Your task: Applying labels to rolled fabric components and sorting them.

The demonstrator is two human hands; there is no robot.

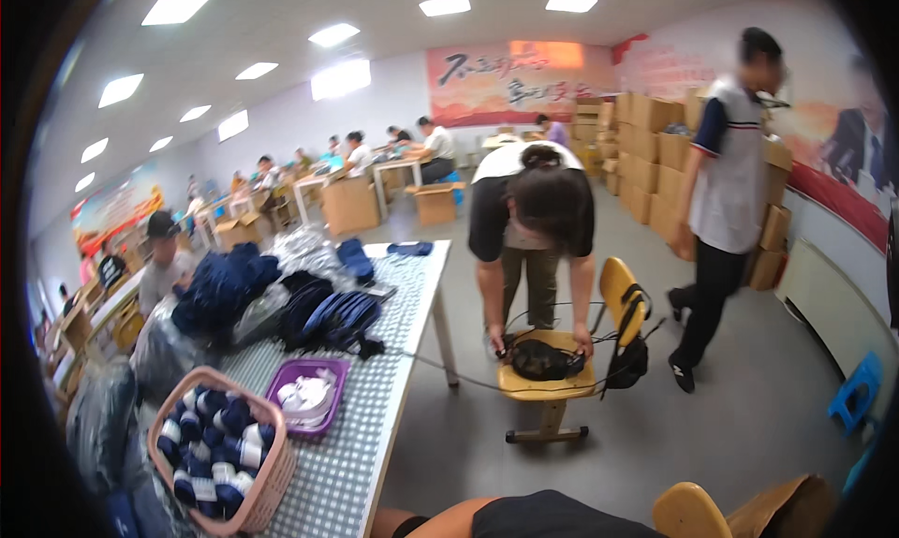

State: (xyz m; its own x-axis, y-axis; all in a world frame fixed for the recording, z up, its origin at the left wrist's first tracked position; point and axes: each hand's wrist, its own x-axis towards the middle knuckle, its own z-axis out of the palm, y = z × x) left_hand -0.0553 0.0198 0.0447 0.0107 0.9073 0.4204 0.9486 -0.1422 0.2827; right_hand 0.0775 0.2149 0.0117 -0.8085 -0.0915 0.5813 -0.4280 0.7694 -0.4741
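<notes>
Neither my left hand nor my right hand can be made out. At the lower edge a bare limb [454,519] with black cloth [552,516] and a dark band shows partly; whose it is, I cannot tell. Close by on the left is a table with a checked cloth [328,477]. On it a pink basket [278,486] holds several navy rolled bundles with white bands. A purple basket [325,424] beside it holds white pieces [307,396]. Behind lie navy cloth items [229,285] and a row of dark caps [328,315].
Ahead, a person [534,201] bends over a yellow chair [524,381], both hands at black gear [543,358] with cables. Another person [735,163] walks at right, near stacked cartons [646,135]. A yellow chair back [688,512] and blue stool [854,391] stand lower right.
</notes>
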